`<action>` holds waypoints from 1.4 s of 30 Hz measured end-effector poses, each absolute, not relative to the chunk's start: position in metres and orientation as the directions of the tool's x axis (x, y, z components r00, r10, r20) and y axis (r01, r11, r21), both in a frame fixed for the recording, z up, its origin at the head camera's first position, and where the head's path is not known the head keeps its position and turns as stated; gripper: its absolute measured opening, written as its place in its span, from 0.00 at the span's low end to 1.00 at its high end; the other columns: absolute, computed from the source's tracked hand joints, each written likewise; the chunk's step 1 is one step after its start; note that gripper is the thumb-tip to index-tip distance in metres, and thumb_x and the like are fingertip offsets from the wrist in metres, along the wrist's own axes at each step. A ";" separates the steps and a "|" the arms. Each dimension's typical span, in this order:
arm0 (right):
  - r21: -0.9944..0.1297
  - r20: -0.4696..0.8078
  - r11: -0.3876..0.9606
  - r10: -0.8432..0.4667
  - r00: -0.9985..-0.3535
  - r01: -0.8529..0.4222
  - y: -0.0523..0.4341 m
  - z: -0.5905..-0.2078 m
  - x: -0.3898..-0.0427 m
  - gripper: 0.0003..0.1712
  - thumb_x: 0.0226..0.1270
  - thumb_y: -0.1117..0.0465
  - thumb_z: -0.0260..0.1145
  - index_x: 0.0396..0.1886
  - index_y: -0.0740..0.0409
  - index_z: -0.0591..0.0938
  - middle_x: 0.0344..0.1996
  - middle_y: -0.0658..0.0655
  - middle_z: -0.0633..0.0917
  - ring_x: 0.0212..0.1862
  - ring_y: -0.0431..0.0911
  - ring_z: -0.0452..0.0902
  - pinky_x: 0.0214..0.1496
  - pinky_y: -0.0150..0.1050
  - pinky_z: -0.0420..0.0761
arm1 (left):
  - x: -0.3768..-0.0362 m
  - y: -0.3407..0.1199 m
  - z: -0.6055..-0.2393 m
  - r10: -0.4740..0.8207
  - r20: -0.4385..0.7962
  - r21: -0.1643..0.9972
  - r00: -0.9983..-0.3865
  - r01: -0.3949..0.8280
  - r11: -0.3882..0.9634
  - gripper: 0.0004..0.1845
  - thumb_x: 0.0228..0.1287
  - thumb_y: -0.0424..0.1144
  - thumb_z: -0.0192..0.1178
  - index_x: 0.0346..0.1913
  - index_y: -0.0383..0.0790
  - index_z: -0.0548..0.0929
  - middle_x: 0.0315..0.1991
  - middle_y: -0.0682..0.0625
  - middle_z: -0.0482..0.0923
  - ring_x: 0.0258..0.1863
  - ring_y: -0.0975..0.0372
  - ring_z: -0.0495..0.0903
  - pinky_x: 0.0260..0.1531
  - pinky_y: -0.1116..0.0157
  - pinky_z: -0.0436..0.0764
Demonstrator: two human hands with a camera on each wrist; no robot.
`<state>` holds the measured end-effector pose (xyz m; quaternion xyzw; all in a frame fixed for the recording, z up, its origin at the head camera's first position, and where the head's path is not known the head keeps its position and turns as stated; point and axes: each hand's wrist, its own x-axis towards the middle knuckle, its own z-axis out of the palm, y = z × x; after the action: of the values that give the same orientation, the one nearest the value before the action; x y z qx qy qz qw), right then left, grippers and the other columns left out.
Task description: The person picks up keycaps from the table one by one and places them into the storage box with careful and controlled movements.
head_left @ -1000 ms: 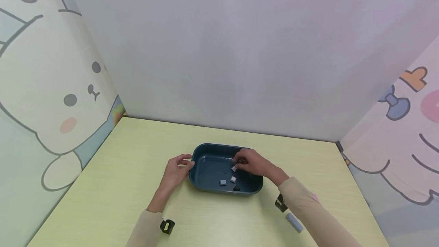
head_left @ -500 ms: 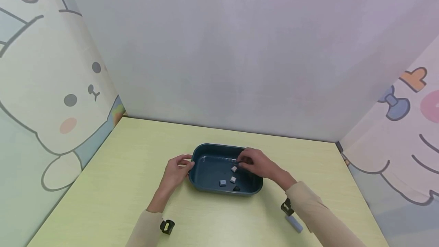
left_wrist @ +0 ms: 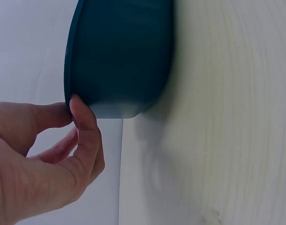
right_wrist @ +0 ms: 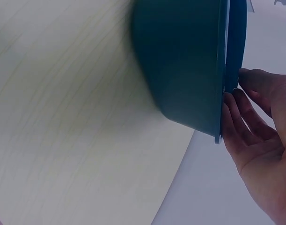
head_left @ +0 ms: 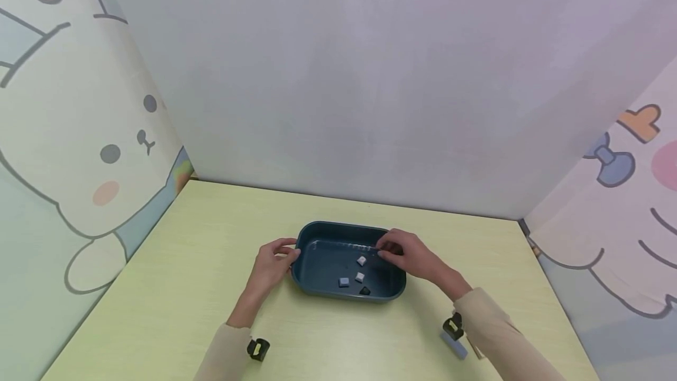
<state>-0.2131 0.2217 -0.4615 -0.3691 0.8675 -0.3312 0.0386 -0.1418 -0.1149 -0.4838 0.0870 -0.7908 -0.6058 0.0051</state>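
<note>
Right hand (head_left: 409,254) has pulled back from the small cubes (head_left: 360,261) to the tray (head_left: 317,287) far-right rim, fingers loosely curled, grip empty. Left hand (head_left: 272,260) still pinches tray's left rim; tray sits mid-desk (head_left: 185,287), cubes left inside, so drop-off looks done.

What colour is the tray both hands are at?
Dark teal tray; clearest in the head view.
</note>
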 end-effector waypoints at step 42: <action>-0.576 0.390 0.453 -0.580 -0.716 -0.681 0.274 -0.465 -0.186 0.17 0.61 0.75 0.74 0.49 0.61 0.85 0.44 0.53 0.87 0.44 0.41 0.83 0.46 0.36 0.85 | -0.143 -0.116 -0.485 -0.142 -0.108 0.957 -0.984 -0.142 0.254 0.17 0.71 0.32 0.65 0.59 0.30 0.82 0.41 0.40 0.83 0.34 0.48 0.85 0.30 0.63 0.83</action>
<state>-0.1862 0.2743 -0.4646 -0.3708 0.8496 -0.3689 -0.0684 -0.1434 -0.1156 -0.4850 0.0897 -0.7919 -0.6040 0.0000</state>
